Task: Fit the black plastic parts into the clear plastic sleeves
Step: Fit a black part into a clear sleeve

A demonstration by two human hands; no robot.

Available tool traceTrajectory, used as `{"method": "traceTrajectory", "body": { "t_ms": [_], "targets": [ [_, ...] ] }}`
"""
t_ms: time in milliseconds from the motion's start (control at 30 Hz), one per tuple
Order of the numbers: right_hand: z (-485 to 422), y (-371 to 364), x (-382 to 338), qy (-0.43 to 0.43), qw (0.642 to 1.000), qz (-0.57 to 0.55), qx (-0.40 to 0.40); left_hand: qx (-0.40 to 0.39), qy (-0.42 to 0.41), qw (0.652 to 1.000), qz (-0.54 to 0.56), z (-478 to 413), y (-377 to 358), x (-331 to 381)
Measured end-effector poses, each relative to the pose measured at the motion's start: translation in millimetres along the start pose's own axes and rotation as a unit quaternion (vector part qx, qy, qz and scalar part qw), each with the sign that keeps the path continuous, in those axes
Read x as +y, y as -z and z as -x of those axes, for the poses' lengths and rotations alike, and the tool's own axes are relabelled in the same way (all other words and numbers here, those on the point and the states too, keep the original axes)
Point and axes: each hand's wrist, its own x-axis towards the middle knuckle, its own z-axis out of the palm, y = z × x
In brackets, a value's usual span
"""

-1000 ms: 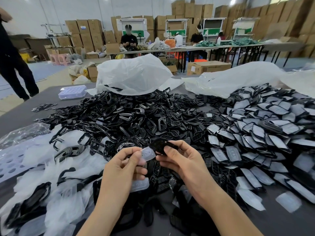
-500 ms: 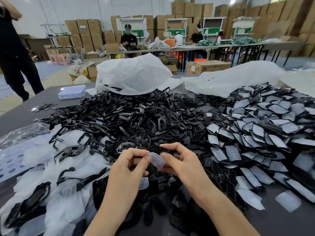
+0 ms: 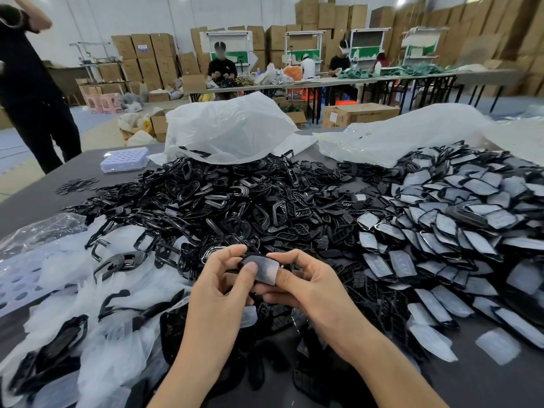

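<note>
Both hands meet over the near middle of the table. My left hand (image 3: pixel 219 285) and my right hand (image 3: pixel 306 285) pinch one clear plastic sleeve (image 3: pixel 265 270) that lies over a black plastic part (image 3: pixel 250 258); only the part's dark upper edge shows. My left thumb presses the sleeve's left side, my right thumb its lower right corner. A big heap of loose black parts (image 3: pixel 223 201) lies behind the hands. To the right spreads a pile of sleeved parts (image 3: pixel 459 228). Loose clear sleeves (image 3: pixel 88 290) cover the table at the left.
Two white plastic bags (image 3: pixel 229 128) lie at the table's far side, with a small clear lidded box (image 3: pixel 125 159) to their left. A person in black (image 3: pixel 32 92) stands beyond the left corner. Other people sit at long tables before stacked cartons.
The sleeve, first pinched in my left hand apart from the black part in my right, now lies over that part between both hands. The hands have closed together.
</note>
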Motion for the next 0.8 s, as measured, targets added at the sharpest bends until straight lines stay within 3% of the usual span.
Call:
{"method": "traceTrajectory", "body": {
  "t_ms": [200, 400, 633, 800],
  "targets": [
    [1.0, -2.6, -3.2, 0.009, 1.000, -0.017, -0.017, -0.003, 0.014, 1.000, 0.012, -3.2, 2.6, -0.5],
    [0.9, -2.5, 6.6, 0.068, 0.985, 0.152, 0.054, 0.000, 0.019, 1.000, 0.005, -1.5, -1.4, -4.8],
    [-1.2, 0.3, 11.3, 0.077, 0.973, 0.197, 0.096, 0.024, -0.076, 0.981, -0.176, 5.4, -6.2, -6.6],
    [-2.3, 2.7, 9.9, 0.071, 0.974, 0.198, 0.087, 0.040, -0.054, 0.986, -0.154, 1.2, -2.4, -9.3]
  ]
}}
